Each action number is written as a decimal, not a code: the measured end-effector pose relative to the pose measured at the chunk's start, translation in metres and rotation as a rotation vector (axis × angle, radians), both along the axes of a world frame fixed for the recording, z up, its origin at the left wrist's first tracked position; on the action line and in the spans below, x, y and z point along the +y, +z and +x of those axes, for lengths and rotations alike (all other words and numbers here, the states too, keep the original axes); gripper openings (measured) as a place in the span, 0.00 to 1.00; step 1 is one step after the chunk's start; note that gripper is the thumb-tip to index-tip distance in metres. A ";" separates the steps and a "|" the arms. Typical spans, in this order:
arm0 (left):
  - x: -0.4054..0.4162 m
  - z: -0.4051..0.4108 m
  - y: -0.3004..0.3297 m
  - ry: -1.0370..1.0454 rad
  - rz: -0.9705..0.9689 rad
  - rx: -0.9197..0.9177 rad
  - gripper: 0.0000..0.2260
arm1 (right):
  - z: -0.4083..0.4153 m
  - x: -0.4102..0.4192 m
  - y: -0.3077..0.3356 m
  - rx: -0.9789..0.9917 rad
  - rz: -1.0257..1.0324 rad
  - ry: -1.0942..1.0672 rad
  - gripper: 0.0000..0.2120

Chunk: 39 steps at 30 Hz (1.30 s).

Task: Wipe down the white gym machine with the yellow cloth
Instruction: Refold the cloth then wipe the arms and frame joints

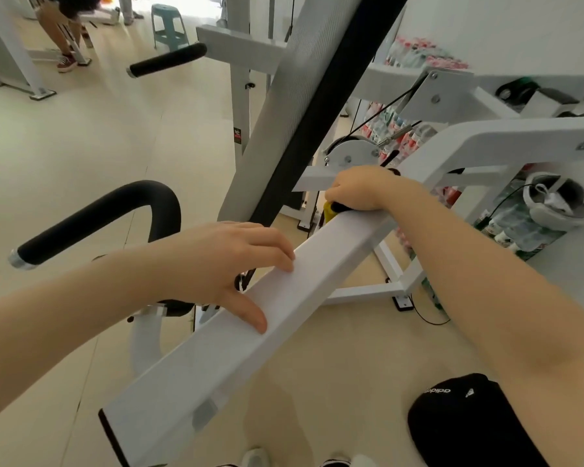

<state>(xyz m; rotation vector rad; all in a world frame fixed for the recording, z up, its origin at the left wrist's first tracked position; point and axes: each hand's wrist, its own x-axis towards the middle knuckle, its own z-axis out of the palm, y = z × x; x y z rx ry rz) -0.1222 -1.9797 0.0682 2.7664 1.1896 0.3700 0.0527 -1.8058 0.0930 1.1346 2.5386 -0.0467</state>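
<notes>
A long white square beam (pixel 216 358) of the white gym machine runs diagonally from lower left to upper right. My left hand (pixel 230 264) rests on its middle with fingers spread flat over the top edge. At the beam's far end my right hand (pixel 361 188) curls around a bunched yellow cloth (pixel 328 210), of which only a small corner shows below the fingers, pressed against the beam's end. A tall grey and black upright (pixel 297 106) rises behind the beam.
Black padded handles stand at left (pixel 91 220) and upper left (pixel 167 60). A cable and pulley (pixel 351 153) sit behind my right hand. A black cap (pixel 466 423) lies at lower right. Another person (pixel 63 25) and a teal stool (pixel 169 25) are far back.
</notes>
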 end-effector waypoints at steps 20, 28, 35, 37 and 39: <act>0.041 0.078 0.008 0.832 -0.357 -0.178 0.18 | 0.026 0.014 -0.015 0.277 0.071 0.295 0.16; 0.046 0.090 0.012 0.981 -0.342 -0.175 0.15 | 0.049 0.028 -0.026 0.580 0.065 0.462 0.18; 0.081 0.120 0.018 0.963 -0.293 -0.186 0.21 | 0.093 0.119 -0.023 0.763 0.267 0.023 0.18; 0.090 0.128 0.019 0.926 -0.265 -0.191 0.20 | 0.094 0.109 -0.030 0.923 0.361 -0.045 0.20; 0.097 0.134 0.019 0.902 -0.226 -0.147 0.24 | 0.093 0.082 -0.045 1.117 0.384 -0.088 0.23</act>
